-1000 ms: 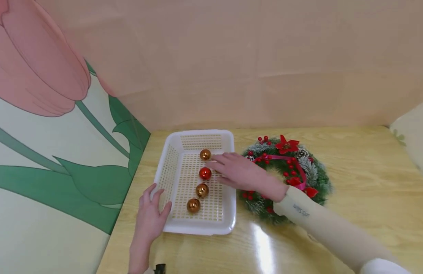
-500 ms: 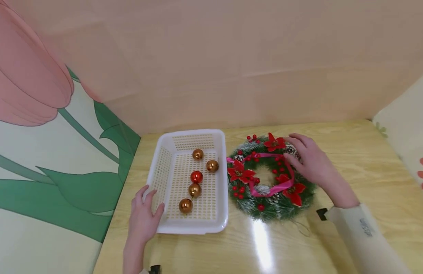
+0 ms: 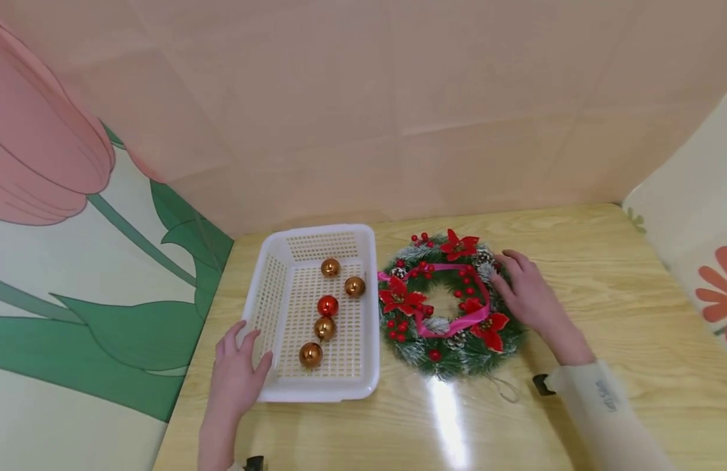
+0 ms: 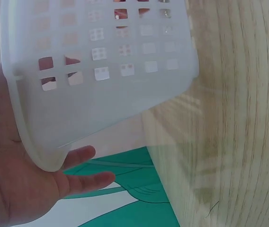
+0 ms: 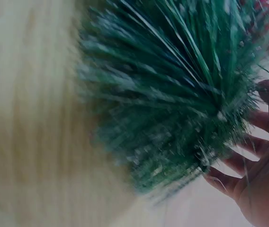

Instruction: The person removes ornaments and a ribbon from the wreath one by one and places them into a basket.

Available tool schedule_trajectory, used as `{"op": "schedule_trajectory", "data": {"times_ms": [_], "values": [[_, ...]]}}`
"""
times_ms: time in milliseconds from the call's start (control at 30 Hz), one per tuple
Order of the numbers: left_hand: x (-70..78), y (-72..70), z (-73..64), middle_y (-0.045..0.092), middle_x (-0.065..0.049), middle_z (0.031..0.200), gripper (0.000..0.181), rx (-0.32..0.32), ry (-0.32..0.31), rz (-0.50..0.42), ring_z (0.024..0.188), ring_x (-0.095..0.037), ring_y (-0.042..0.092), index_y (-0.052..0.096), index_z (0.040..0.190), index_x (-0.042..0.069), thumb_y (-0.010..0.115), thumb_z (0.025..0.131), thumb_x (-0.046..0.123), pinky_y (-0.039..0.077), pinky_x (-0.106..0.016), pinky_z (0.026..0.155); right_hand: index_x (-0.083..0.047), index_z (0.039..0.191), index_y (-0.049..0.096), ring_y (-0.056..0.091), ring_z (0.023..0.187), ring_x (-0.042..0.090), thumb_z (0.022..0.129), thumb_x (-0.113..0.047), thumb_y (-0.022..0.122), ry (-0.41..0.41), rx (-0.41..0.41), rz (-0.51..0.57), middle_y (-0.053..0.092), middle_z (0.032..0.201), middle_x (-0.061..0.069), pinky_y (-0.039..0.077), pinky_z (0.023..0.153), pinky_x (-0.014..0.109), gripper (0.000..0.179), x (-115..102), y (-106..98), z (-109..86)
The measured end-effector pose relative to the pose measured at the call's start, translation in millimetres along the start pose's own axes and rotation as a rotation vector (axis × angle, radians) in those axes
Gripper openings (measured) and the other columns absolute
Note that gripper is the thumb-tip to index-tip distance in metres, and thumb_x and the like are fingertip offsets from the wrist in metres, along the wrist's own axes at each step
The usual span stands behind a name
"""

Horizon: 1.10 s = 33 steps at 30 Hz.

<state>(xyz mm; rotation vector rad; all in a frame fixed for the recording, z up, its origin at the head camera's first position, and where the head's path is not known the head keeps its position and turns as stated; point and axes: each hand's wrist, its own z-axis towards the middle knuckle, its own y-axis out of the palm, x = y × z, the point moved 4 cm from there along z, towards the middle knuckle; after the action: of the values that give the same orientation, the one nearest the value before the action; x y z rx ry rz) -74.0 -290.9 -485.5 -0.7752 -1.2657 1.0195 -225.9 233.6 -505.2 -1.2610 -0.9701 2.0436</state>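
Observation:
Near the front left corner of the white plastic basket, my left hand rests against the rim with its fingers spread. In the left wrist view that palm lies by the basket's corner, and two fingertips show past it. My right hand touches the outer right edge of a green Christmas wreath, which lies flat. The right wrist view shows its fingers apart and partly hidden by the needles. Inside the basket lie a red bauble and several gold baubles.
A pink ribbon loops over the wreath among red flowers and berries. Both basket and wreath stand on a wood-grain table. A plain covered wall rises behind, and a flower-printed panel borders the left side.
My right hand has left the basket and moved right to the wreath's outer edge. A gold bauble now shows in the basket where the hand was. The left hand has stayed at the rim.

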Motion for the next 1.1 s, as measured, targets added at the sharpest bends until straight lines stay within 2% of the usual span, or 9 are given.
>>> {"op": "schedule_trajectory", "data": {"times_ms": [233,433,533,633,700,800,933,1100], "values": [[1.4,-0.8,-0.7,0.032,-0.026,0.153,0.046,-0.01,-0.004,0.003,0.134,-0.054,0.033,0.058,0.133,-0.007,0.07,0.096,0.018,0.037,-0.069,0.101,0.009,0.145,0.045,0.036,0.135,0.057,0.11,-0.03,0.049,0.043,-0.018,-0.016,0.037,0.15,0.036,0.031,0.107,0.071,0.053,2,13,-5.7],[7.3,-5.0,2.5,0.039,-0.029,0.147,0.045,0.013,0.043,0.037,0.132,-0.055,0.036,0.061,0.131,-0.006,0.072,0.094,0.018,0.041,-0.07,0.094,0.009,0.146,0.045,0.036,0.133,0.057,0.11,-0.031,0.049,0.057,0.003,0.001,0.04,0.148,0.037,0.031,0.106,0.07,0.054,6,16,-11.4],[14.9,-10.0,6.6,0.045,-0.031,0.141,0.044,0.042,0.078,0.059,0.13,-0.055,0.04,0.062,0.129,-0.006,0.072,0.094,0.018,0.043,-0.07,0.092,0.008,0.147,0.044,0.036,0.134,0.057,0.11,-0.03,0.049,0.06,0.012,0.022,0.039,0.149,0.036,0.03,0.107,0.071,0.054,8,18,-13.3],[30.9,-17.9,9.9,0.05,-0.03,0.136,0.042,0.064,0.097,0.071,0.129,-0.054,0.043,0.063,0.129,-0.005,0.072,0.094,0.017,0.044,-0.069,0.092,0.008,0.148,0.042,0.034,0.136,0.058,0.11,-0.029,0.049,0.052,0.013,0.031,0.038,0.15,0.036,0.028,0.108,0.071,0.054,8,21,-13.1],[48.0,-23.1,12.1,0.053,-0.029,0.134,0.041,0.077,0.114,0.07,0.127,-0.051,0.046,0.063,0.129,-0.005,0.072,0.095,0.017,0.046,-0.068,0.092,0.007,0.149,0.042,0.033,0.137,0.058,0.11,-0.029,0.049,0.044,0.011,0.034,0.037,0.151,0.037,0.028,0.108,0.071,0.054,8,23,-12.1],[84.8,-28.0,15.9,0.059,-0.025,0.128,0.039,0.114,0.186,0.057,0.123,-0.046,0.053,0.065,0.127,-0.003,0.073,0.094,0.017,0.049,-0.063,0.092,0.007,0.149,0.042,0.032,0.137,0.058,0.11,-0.028,0.049,0.037,0.017,0.037,0.036,0.152,0.036,0.027,0.109,0.07,0.054,7,25,-10.8],[147.6,-25.7,22.3,0.067,-0.018,0.117,0.035,0.161,0.373,0.055,0.116,-0.038,0.059,0.07,0.121,0.002,0.077,0.091,0.018,0.053,-0.055,0.092,0.007,0.149,0.042,0.032,0.137,0.058,0.11,-0.028,0.049,0.037,0.026,0.041,0.036,0.152,0.036,0.027,0.109,0.07,0.053,7,27,-9.3],[226.7,-10.1,32.4,0.068,-0.009,0.114,0.03,0.118,0.615,0.122,0.115,-0.029,0.06,0.072,0.119,0.009,0.072,0.095,0.026,0.053,-0.047,0.094,0.007,0.15,0.041,0.032,0.137,0.057,0.11,-0.029,0.047,0.037,0.026,0.045,0.036,0.153,0.035,0.027,0.11,0.07,0.054,6,26,-7.3]]}}
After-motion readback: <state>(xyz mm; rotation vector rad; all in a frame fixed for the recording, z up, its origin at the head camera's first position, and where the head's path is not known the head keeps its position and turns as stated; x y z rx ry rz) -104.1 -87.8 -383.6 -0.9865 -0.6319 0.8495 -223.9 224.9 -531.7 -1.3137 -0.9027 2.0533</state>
